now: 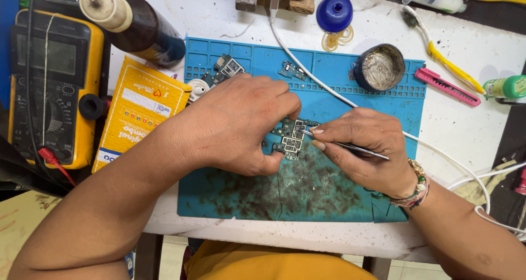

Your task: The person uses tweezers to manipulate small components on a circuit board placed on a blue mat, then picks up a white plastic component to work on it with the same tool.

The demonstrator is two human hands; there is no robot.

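Left hand (241, 124) pins circuit board (290, 137); yellow rectangular package (139, 113) just left.

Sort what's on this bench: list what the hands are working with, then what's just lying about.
In use: left hand, right hand, circuit board, tweezers, blue mat.

Lying about: multimeter, yellow box, flux tin, toothbrush, pink cutter, blue cap.

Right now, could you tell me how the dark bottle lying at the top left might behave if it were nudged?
The dark bottle lies on its side and looks round, so it would probably roll. Its base rests against the yellow box, which may check a roll that way. It looks like glass, so likely fairly heavy and breakable.
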